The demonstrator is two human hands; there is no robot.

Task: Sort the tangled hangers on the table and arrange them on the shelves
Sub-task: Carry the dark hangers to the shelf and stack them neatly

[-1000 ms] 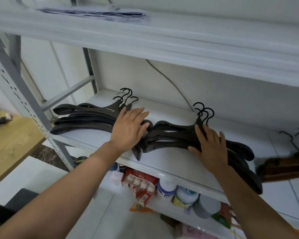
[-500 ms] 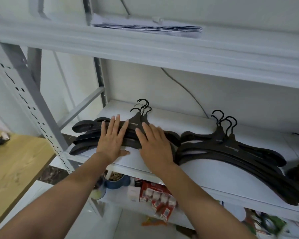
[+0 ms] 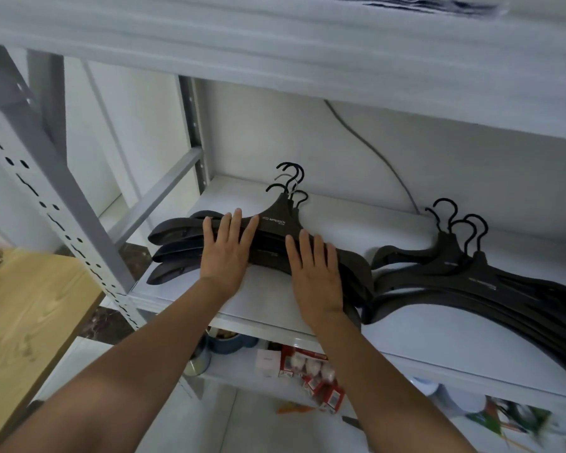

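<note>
A stack of black plastic hangers (image 3: 280, 220) lies flat on the white middle shelf (image 3: 268, 302), hooks pointing to the back wall. My left hand (image 3: 226, 253) rests flat on the stack's left arms, fingers straight and spread. My right hand (image 3: 317, 273) presses flat on the right arms of the same stack. A second stack of black hangers (image 3: 471, 279) lies to the right on the same shelf, untouched.
A grey perforated upright (image 3: 56, 197) stands at the left. A wooden table (image 3: 23, 308) sits lower left. The shelf below holds red packets (image 3: 311, 371) and a tin (image 3: 200, 358). An upper shelf (image 3: 275, 53) hangs overhead; a grey cable (image 3: 373, 152) runs down the back wall.
My right hand left the right stack and came to the left stack beside my left hand. Both hands stay flat on it; the view has shifted closer and leftwards.
</note>
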